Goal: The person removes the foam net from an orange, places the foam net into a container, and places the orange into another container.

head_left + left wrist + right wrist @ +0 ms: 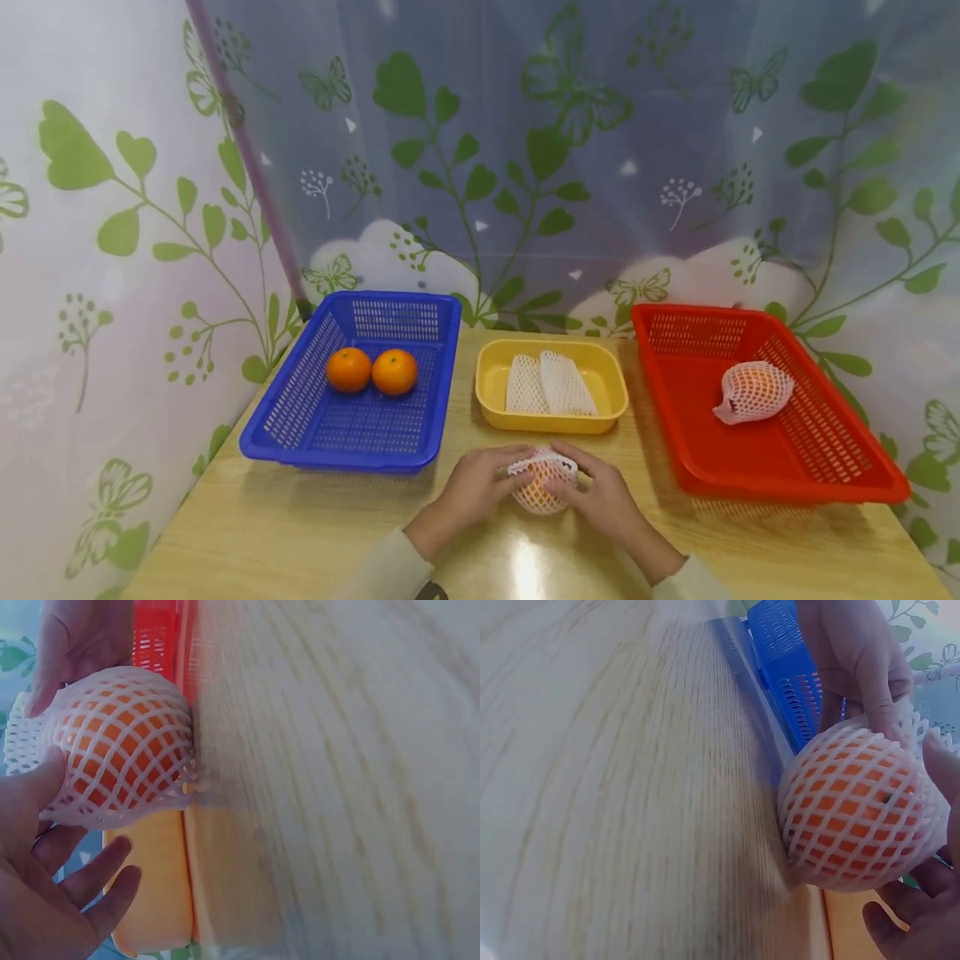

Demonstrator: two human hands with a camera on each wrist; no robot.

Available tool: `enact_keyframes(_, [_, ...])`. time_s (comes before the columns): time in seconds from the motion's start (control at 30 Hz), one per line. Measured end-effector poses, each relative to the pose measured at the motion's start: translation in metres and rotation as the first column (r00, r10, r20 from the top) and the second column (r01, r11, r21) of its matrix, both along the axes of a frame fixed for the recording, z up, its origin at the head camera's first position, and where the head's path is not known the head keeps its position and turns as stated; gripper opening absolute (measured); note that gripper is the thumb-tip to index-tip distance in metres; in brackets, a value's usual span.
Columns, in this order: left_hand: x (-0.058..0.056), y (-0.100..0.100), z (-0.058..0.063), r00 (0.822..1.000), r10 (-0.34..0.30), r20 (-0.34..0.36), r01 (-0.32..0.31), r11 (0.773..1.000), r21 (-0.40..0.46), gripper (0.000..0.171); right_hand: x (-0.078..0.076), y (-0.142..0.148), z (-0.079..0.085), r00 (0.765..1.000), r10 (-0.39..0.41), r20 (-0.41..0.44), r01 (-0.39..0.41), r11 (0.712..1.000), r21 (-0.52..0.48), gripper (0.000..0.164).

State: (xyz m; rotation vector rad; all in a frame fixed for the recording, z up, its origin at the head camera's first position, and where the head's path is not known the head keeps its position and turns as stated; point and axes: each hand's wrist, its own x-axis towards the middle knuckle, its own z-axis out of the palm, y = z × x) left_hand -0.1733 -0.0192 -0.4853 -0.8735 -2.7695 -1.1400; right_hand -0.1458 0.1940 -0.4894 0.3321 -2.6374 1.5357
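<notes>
An orange in a white foam net (542,489) sits on the table between the two hands. My left hand (476,487) holds the net's open upper edge on the left, its thumb on the mesh. On the opposite side my right hand (600,492) holds the same net with thumb and fingers. The left wrist view shows the netted orange (124,746) wrapped by the mesh, with loose net beyond it. In the right wrist view the mesh lies closely over the orange (847,810); part of the net's opening is hidden behind the hands.
Two bare oranges (372,372) lie in a blue basket (352,429) on the left. Behind the hands, a yellow tray (551,423) holds white foam nets (551,385). A red basket (720,454) on the right holds a netted orange (756,392).
</notes>
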Motion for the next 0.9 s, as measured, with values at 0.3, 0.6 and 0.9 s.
enact_keyframes(0.3, [0.0034, 0.0080, -0.0042, 0.993, 0.114, -0.033, -0.111, 0.990, 0.083, 0.031, 0.0009, -0.0010, -0.0035, 1.000, 0.030, 0.002, -0.030, 0.999, -0.021, 0.061])
enact_keyframes(0.6, [0.0009, 0.0067, -0.0051, 0.993, 0.088, 0.077, -0.100, 0.981, 0.166, 0.035, -0.0019, -0.0012, -0.0051, 0.999, 0.009, 0.047, -0.005, 0.995, -0.099, 0.055])
enact_keyframes(0.9, [-0.0019, 0.0022, -0.0098, 0.982, -0.034, 0.184, -0.008, 0.975, 0.221, 0.055, -0.0064, -0.0022, -0.0030, 0.997, 0.013, 0.074, 0.002, 0.980, -0.200, 0.040])
